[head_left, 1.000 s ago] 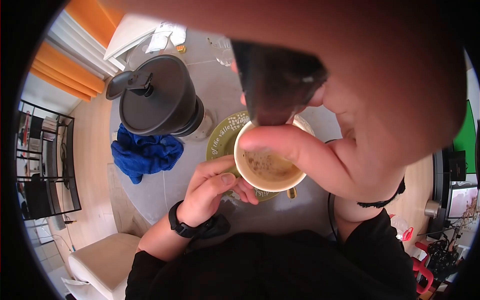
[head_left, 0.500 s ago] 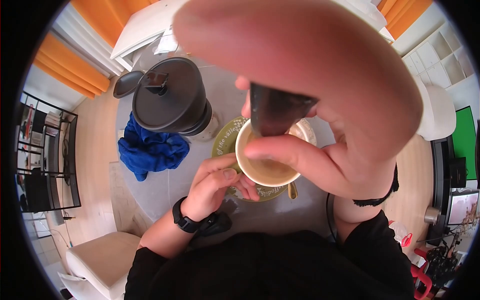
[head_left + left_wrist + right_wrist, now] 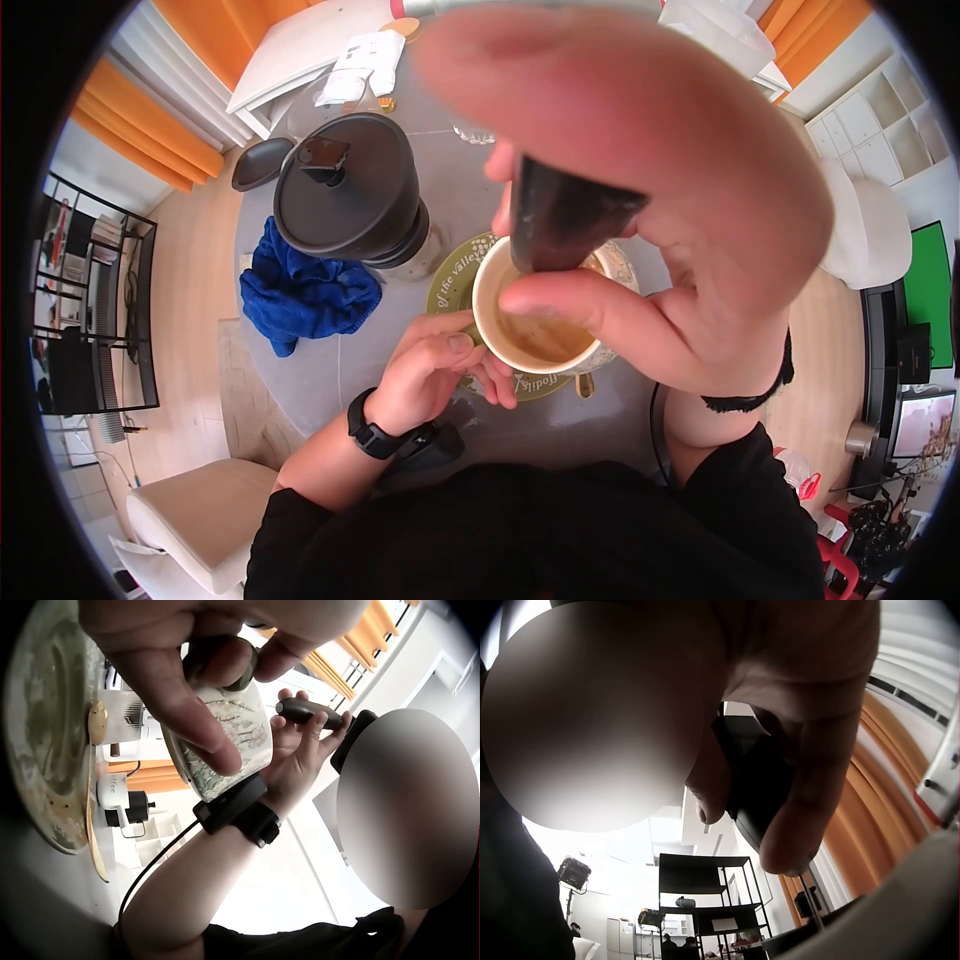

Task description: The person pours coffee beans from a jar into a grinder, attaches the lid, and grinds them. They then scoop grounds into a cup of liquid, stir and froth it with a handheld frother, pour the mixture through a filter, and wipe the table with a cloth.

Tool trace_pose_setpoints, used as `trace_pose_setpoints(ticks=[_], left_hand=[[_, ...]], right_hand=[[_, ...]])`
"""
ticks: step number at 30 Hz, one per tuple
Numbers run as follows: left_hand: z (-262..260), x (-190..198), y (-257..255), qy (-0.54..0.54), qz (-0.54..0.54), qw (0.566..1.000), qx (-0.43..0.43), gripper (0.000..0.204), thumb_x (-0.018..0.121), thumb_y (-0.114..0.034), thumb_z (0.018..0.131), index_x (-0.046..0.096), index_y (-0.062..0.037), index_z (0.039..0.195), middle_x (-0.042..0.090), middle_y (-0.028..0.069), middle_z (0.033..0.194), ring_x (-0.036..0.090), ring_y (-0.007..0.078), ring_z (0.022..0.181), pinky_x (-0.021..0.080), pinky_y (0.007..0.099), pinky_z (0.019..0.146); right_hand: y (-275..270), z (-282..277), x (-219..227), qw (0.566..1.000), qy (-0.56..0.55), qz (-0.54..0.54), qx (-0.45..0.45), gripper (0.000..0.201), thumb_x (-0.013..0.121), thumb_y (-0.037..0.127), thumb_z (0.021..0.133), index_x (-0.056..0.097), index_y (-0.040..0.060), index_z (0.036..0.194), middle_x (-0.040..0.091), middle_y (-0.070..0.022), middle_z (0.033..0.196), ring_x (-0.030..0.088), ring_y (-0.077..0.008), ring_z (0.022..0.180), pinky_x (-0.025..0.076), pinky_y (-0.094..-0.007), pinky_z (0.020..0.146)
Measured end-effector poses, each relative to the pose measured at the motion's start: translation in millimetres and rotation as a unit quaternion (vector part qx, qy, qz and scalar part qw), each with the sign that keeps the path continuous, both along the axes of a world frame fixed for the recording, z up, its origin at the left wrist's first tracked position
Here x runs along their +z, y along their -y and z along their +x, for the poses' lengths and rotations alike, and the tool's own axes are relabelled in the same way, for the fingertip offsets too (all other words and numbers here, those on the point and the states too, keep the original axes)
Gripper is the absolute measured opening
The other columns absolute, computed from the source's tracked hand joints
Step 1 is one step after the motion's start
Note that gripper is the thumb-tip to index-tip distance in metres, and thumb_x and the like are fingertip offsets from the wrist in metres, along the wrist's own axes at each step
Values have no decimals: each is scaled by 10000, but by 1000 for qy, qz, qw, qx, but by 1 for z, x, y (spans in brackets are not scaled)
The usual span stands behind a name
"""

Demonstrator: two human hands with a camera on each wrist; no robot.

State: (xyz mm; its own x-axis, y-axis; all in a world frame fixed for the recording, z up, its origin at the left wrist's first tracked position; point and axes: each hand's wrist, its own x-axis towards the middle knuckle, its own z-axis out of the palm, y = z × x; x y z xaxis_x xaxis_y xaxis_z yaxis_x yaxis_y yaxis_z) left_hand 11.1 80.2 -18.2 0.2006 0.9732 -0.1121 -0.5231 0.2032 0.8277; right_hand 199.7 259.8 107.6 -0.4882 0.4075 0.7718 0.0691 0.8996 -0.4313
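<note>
My left hand (image 3: 430, 370) grips the handle of a floral-patterned cup (image 3: 244, 727) holding light brown, foamy liquid (image 3: 545, 340). In the left wrist view, the cup is raised off a green plate (image 3: 450, 290) with white lettering. From above, my right hand (image 3: 700, 220) holds a milk frother (image 3: 565, 215) by its black handle, fingers curled round it. The frother's thin metal shaft (image 3: 810, 896) shows in the right wrist view; its lower end is hidden in the cup. A gold spoon (image 3: 585, 384) lies at the plate's near edge.
Left of the plate stands a black lidded container (image 3: 345, 190), with a crumpled blue towel (image 3: 310, 290) in front of it. A white packet (image 3: 365, 65) lies at the table's far side. A cable (image 3: 657, 430) runs down from the right forearm.
The head view has shifted, showing more of the room at the far right. The liquid's dark specks have given way to a smoother surface. Both hands keep their holds.
</note>
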Motion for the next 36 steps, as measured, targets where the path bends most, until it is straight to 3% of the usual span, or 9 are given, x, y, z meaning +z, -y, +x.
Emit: trace_pose_setpoints(ticks=[3,4,8,9,21,27,29,32,36], left_hand=[[0,0,0,30,-3,1000,-6,491,483,-330,874,629,96,1069,710,171,926,727,300,770,557,329,673],[0,1,0,27,1,1000,-9,472,487,-326,887,632,90,1055,707,163,923,727,294,765,556,325,668],[-2,6,1,-17,4,1000,-11,395,491,-301,949,646,59,1001,699,134,911,729,267,757,549,304,652],[-1,8,2,-17,3,1000,-10,395,491,-301,949,646,59,1001,699,134,911,729,267,757,549,304,652],[-1,13,4,-30,6,999,-11,397,467,-333,1032,607,-19,834,683,99,853,709,226,656,527,294,596],[5,24,5,-195,51,976,82,266,572,-149,992,630,-5,776,656,82,764,676,187,623,503,280,581],[3,18,5,-314,123,933,124,213,615,-78,948,622,11,754,624,79,704,644,162,611,472,280,562],[-2,14,5,-384,180,896,131,374,561,-275,1009,609,53,837,638,100,763,667,163,599,532,256,552],[4,16,3,-324,157,911,199,203,611,-60,934,585,28,752,620,80,698,644,149,622,472,273,559]], right_hand=[[-3,2,0,1000,1,-2,-4,754,796,26,761,457,73,1433,552,-132,1381,560,-288,1196,418,-375,1033],[69,-18,-7,1000,2,-2,-5,755,796,26,761,457,73,1434,552,-133,1382,560,-288,1197,418,-376,1034],[24,-23,-3,1000,4,-4,-11,758,799,27,761,454,72,1436,550,-134,1384,558,-287,1203,415,-376,1040],[65,-17,-8,1000,5,-5,-11,759,799,27,762,454,72,1436,549,-135,1385,558,-287,1205,414,-376,1042],[59,-4,-7,1000,14,-10,-23,769,805,30,762,446,70,1441,544,-139,1392,553,-286,1222,406,-379,1061],[57,7,-6,999,17,-12,-29,774,808,31,763,442,68,1444,541,-141,1395,551,-285,1231,402,-380,1070],[59,7,-6,999,18,-13,-30,776,809,32,763,440,68,1445,540,-142,1396,550,-285,1234,401,-380,1073],[61,3,-6,999,19,-13,-33,779,811,32,763,438,67,1446,538,-143,1398,549,-284,1238,399,-381,1078],[55,-12,-4,999,20,-13,-37,782,813,33,763,436,67,1448,536,-145,1400,548,-284,1244,396,-381,1084]])
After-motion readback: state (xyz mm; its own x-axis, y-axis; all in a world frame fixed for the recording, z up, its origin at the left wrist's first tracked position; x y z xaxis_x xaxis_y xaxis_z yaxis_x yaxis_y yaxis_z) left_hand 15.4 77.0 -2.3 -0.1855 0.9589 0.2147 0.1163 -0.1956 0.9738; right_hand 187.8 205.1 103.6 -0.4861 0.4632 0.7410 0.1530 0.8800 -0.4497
